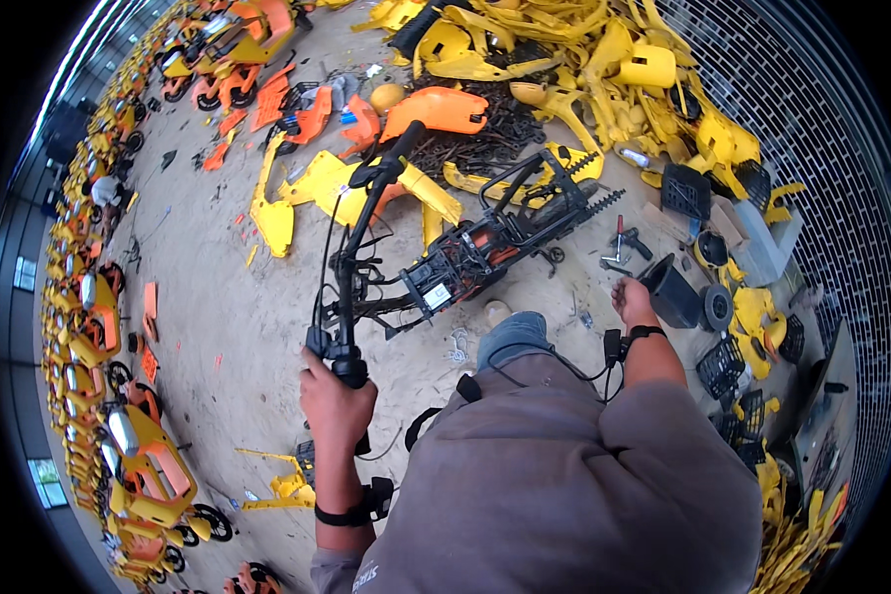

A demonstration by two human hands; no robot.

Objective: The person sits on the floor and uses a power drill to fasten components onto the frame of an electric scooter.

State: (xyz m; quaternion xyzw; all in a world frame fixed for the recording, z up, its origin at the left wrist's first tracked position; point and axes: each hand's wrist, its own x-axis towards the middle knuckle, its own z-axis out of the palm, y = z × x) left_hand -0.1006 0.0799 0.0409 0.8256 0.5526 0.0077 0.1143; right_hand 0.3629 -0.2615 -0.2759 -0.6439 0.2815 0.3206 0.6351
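Observation:
A stripped scooter frame (485,252) stands before me, its black handlebar (345,267) turned sideways. My left hand (337,404) is wrapped round the near grip of that handlebar, by the brake lever and switch housing. Out to the right, my right hand (632,297) has its fingers curled beside a dark grey bin (671,292). Whatever those fingers may hold is too small to make out. Just beyond them is a small greenish tool (616,267). A red-handled tool (620,238) and a black power tool (640,244) lie on the floor farther out.
Yellow plastic body panels (604,69) are heaped at the far right along a brick wall (812,129). Orange panels (436,109) lie beyond the scooter frame. Rows of yellow scooters (153,460) line the left side. Black baskets (720,366) and a clear box (762,243) stand right.

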